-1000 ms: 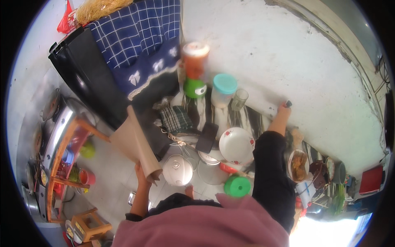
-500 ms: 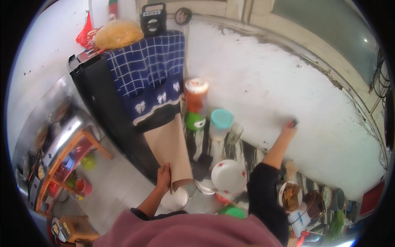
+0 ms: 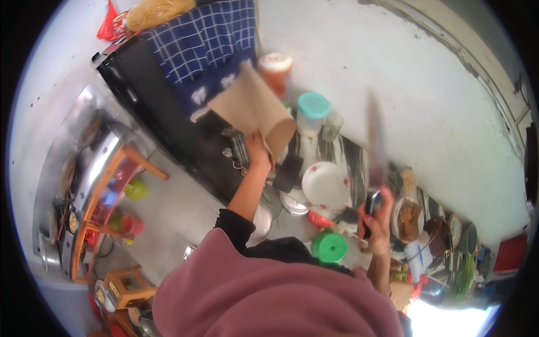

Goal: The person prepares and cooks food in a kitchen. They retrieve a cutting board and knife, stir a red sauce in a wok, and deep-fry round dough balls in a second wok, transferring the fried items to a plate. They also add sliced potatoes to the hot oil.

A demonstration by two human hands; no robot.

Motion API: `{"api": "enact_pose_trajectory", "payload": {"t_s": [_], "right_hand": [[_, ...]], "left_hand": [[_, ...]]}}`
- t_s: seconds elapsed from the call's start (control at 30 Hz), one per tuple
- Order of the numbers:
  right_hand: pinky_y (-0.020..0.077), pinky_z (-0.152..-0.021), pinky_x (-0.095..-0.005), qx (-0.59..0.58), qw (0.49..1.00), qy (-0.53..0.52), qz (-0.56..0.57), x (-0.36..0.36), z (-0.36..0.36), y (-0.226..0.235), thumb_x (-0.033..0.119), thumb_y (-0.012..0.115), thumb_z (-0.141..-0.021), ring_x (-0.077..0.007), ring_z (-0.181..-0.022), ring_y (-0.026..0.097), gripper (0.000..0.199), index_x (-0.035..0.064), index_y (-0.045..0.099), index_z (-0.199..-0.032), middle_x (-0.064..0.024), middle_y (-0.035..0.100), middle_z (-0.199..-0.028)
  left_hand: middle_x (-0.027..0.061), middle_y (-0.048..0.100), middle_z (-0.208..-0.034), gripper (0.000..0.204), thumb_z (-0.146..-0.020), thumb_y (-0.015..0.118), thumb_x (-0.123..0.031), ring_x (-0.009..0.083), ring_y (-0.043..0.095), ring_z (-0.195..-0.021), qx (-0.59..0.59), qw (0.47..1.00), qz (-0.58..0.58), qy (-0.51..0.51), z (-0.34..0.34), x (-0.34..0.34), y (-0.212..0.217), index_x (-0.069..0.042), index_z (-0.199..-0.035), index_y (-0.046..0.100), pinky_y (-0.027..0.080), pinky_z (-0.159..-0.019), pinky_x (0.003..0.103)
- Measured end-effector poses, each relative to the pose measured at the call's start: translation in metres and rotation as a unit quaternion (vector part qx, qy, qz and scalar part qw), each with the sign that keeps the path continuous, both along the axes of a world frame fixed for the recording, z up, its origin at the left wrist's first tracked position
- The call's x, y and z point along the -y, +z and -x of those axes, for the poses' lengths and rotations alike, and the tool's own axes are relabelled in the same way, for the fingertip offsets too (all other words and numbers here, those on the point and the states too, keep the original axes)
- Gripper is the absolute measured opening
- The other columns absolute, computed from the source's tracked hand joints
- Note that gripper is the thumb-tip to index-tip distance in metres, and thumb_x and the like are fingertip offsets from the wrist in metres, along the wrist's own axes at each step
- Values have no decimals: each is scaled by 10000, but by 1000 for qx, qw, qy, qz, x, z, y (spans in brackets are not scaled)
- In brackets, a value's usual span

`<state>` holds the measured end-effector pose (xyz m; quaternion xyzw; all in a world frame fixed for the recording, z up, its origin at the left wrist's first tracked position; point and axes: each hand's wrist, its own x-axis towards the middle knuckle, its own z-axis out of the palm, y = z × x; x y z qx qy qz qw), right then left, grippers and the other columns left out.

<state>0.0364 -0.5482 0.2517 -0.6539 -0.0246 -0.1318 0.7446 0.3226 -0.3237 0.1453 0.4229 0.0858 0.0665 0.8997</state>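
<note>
My left hand (image 3: 258,151) is closed on the lower edge of a curled sheet of brown paper (image 3: 247,106), raised in front of the dark fridge and its blue checked cover (image 3: 210,36). To the right, my right hand (image 3: 380,222) grips the dark handle of a knife (image 3: 375,160). Its blade points up and away, smeared by motion. Between my hands, a white plate with red flowers (image 3: 325,185) lies on the black-and-white marbled counter. A clear jar with a teal lid (image 3: 313,106) and a drinking glass (image 3: 333,126) stand behind the plate.
A container with orange contents (image 3: 275,73) stands against the white wall. Below the counter is a round green stool (image 3: 329,247). A bowl of brown food (image 3: 408,219) and green vegetables (image 3: 462,275) sit at right. An orange wooden-framed table (image 3: 106,208) stands far left.
My right hand has come back from the wall toward me, and the knife blade now shows. My left hand has lifted the brown paper up and to the right. The view has shifted.
</note>
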Motion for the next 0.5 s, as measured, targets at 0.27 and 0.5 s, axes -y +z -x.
{"api": "enact_pose_trajectory", "payload": {"t_s": [0.27, 0.5], "right_hand": [[378, -451, -194, -144, 965, 119, 184, 5, 57, 9, 1, 460, -976, -55, -504, 439, 601, 154, 147, -1466, -66, 556, -861], [354, -413, -183, -154, 980, 52, 114, 7, 30, 27, -58, 439, -930, -47, -487, 427, 597, 152, 178, -1425, -79, 569, -884]], "left_hand": [[142, 644, -979, 324, -999, 366, -152, 243, 636, -866, -20, 999, -38, 27, 16, 55, 36, 67, -1058, 598, 501, -782, 368], [288, 658, -930, 376, -1030, 406, -214, 431, 633, -896, 141, 913, -365, 115, 61, 69, 51, 114, -1069, 584, 477, -798, 451]]}}
